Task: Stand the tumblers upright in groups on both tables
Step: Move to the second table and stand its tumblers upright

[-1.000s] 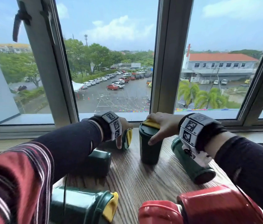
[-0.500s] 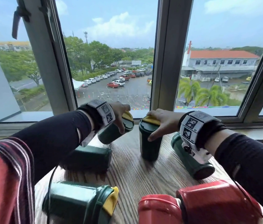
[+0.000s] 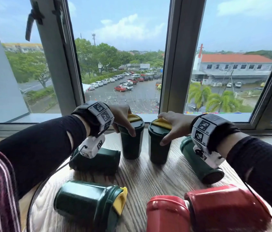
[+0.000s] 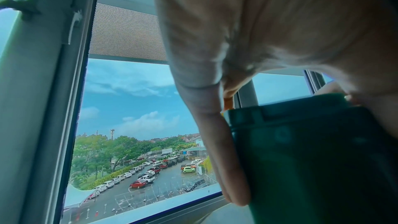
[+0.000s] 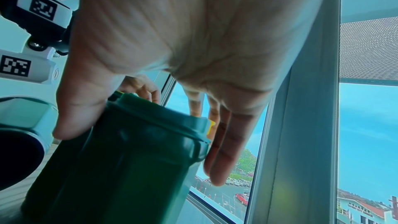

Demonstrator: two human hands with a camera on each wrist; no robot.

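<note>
Table (image 3: 148, 178): round, wood-grain top, pushed against the sill of a wide window (image 3: 123, 64).
Left hand (image 3: 121, 118): draped over the lid of the left upright tumbler (image 3: 131, 143); thumb down the near side, fingers over the far rim; in the left wrist view, thumb (image 4: 224, 151) pressed flat along the green wall, so clamped on that tumbler.
Right hand (image 3: 170, 126): laid over the lid of the right upright tumbler (image 3: 158, 144); thumb down the near side, fingers spread over the yellow flap; in the right wrist view, thumb on 1 side of the lid, fingers (image 5: 226, 151) hanging nearly straight past the other side. Looser hold than the left, wrapped round the top.
Upright pair: 2 dark green tumblers with yellow flip lids, standing side by side at the far edge of the table, just apart, near the window.
Lying green tumbler, far left (image 3: 98, 159): on its side, behind the left wrist, base facing right.
Lying green tumbler, near left (image 3: 88, 200): on its side at the near edge, yellow lid flap pointing right.
Lying green tumbler, right (image 3: 200, 164): on its side under the right wrist, base toward the camera.
Red tumblers (image 3: 207, 210): 2 at the near right edge, lying on their sides, touching each other.
Wrist units: black bands with white marker blocks on both forearms.
</note>
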